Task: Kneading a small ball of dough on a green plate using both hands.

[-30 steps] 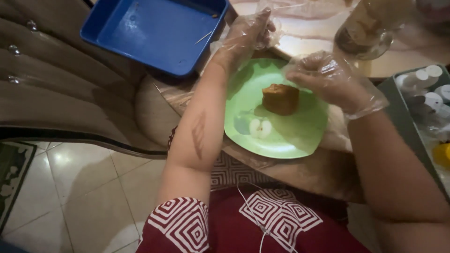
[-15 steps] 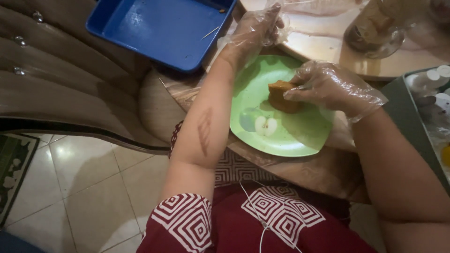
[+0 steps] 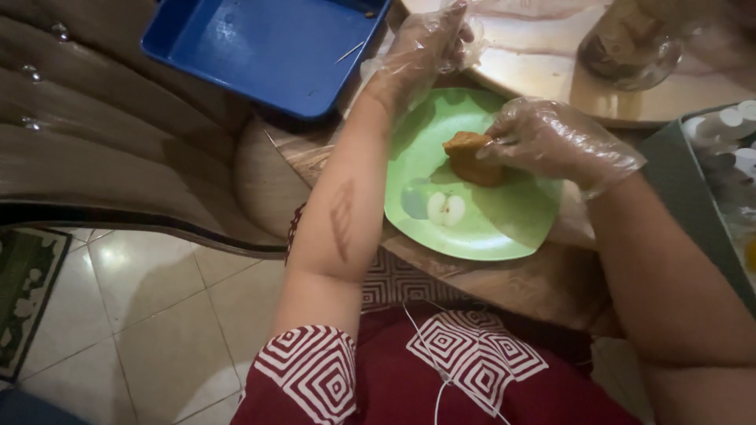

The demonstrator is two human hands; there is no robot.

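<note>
A person seated at a wooden bench (image 3: 504, 287) works over a green plate (image 3: 504, 224), both hands sheathed in loose clear plastic gloves. The right hand (image 3: 551, 142) is curled down onto a brown, crusty piece of food (image 3: 472, 157), its fingertips (image 3: 494, 144) pinching the piece at its right-hand end. The piece lies on the upper middle of the plate, its long axis running roughly from upper left to lower right in the head view, the free end pointing up and left toward the other hand; the end under the glove is hidden. The left hand (image 3: 429, 43) reaches past the plate's far rim with fingers loosely bent, resting on a crumpled sheet of clear plastic (image 3: 543, 35) that lies on the bench; whether it grips the sheet cannot be told through the glove. On the plate's near left part is a printed picture of a halved apple (image 3: 445, 208), well clear of the food. Beyond the left forearm, a blue rectangular tray (image 3: 260, 47) lies tilted over the bench edge, a thin pale stick (image 3: 349, 53) in it. A round glass jar (image 3: 630, 47) stands at the top right, blurred. At the far right edge, a grey-green box (image 3: 693, 197) holds small white caps. Below the bench show beige floor tiles (image 3: 157, 315) and the person's red garment with white diamond patterns (image 3: 441, 370).
</note>
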